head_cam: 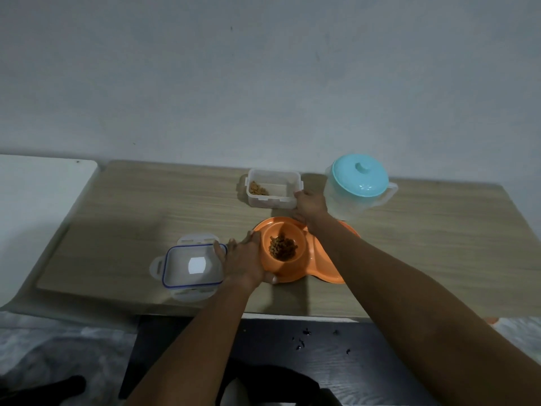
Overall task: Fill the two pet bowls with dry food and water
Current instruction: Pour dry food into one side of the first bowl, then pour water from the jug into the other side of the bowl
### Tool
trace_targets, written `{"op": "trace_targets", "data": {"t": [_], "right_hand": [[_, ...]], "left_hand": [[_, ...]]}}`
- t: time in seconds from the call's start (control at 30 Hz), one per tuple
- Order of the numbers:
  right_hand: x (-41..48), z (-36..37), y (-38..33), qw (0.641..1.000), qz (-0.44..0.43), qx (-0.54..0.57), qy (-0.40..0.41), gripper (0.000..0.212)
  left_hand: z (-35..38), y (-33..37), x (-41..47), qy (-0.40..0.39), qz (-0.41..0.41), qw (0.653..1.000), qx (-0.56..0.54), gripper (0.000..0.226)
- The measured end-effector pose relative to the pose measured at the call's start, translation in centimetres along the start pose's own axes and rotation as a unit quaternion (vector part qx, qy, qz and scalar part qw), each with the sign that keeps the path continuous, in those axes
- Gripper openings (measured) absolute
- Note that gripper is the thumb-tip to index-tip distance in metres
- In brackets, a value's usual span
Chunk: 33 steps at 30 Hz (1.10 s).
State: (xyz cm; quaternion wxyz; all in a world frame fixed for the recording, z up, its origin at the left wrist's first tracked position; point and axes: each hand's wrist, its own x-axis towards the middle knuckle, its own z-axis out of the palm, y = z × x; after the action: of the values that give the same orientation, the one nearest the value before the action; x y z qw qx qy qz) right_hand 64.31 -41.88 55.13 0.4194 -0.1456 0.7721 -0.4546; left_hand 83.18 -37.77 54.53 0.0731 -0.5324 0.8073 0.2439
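Both our bare forearms reach up from the bottom edge over a dark floor speckled with a few spilled kibble bits (301, 341), toward the light wood-grain tabletop (131, 218). Our left hand (244, 260) lies flat with fingers spread, palm down, pressed against the left rim of the orange plastic double pet bowl (319, 260); it steadies the dish rather than gripping it, and the thumb tip shows at the near rim. That dish's left well holds a small heap of brown dry food (282, 247), while its right well is mostly hidden under our right forearm, so we cannot tell what is in it. Just left of our left hand, touching the fingertips, lies the clear rectangular container lid with a blue seal (190, 266), flat on the table. Our right hand (310, 205) has its fingers curled around the right end of the clear plastic food container (273, 190), which stands upright behind the dish with a little kibble left in its far-left corner. Right of that hand stands the translucent water pitcher with a turquoise lid (355, 184), lid on, untouched.
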Motion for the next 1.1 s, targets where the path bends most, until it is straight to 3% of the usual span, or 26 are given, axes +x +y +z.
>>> {"op": "trace_targets", "data": {"t": [0.03, 0.13, 0.23, 0.37, 0.47, 0.6, 0.67, 0.77, 0.93, 1.1], "right_hand": [[-1.0, -0.3, 0.1, 0.999, -0.025, -0.026, 0.004, 0.057], [-5.3, -2.0, 0.2, 0.989, -0.135, -0.057, 0.019, 0.047], [-8.2, -4.9, 0.6, 0.956, -0.279, -0.052, 0.069, 0.031], [-8.3, -10.3, -1.3, 0.923, -0.325, -0.016, 0.203, 0.022], [-5.9, -14.6, -2.6, 0.923, -0.285, -0.09, 0.243, 0.032], [-2.6, -17.8, -2.3, 0.951, -0.198, -0.178, 0.156, 0.062], [-1.5, -18.6, -1.6, 0.958, -0.193, -0.177, 0.113, 0.066], [-0.7, -19.3, -0.8, 0.964, -0.209, -0.142, 0.088, 0.061], [0.3, -19.8, -0.1, 0.991, -0.13, -0.026, 0.017, 0.058], [1.4, -18.8, 0.2, 0.989, -0.078, 0.125, -0.025, 0.06]], "left_hand": [[-0.1, 0.1, -0.1, 0.0, -0.002, 1.0, -0.006, 0.112], [-0.6, 0.4, -0.3, 0.007, 0.004, 0.999, -0.037, 0.102], [-1.5, 1.2, -1.0, 0.007, 0.021, 0.998, -0.059, 0.113], [-2.2, 3.3, -1.3, 0.006, 0.017, 0.999, 0.046, 0.13], [-2.2, 6.3, -1.4, 0.001, 0.014, 0.998, 0.054, 0.131], [-1.8, 8.9, -0.8, -0.014, -0.016, 0.999, 0.03, 0.123], [-1.4, 9.6, -0.4, -0.018, -0.029, 0.999, 0.012, 0.121], [-0.9, 10.4, 0.1, -0.008, -0.045, 0.999, 0.007, 0.118], [-0.6, 10.7, 1.0, -0.005, -0.075, 0.997, 0.019, 0.123], [0.0, 11.6, 1.5, 0.004, -0.099, 0.995, 0.014, 0.122]]}}
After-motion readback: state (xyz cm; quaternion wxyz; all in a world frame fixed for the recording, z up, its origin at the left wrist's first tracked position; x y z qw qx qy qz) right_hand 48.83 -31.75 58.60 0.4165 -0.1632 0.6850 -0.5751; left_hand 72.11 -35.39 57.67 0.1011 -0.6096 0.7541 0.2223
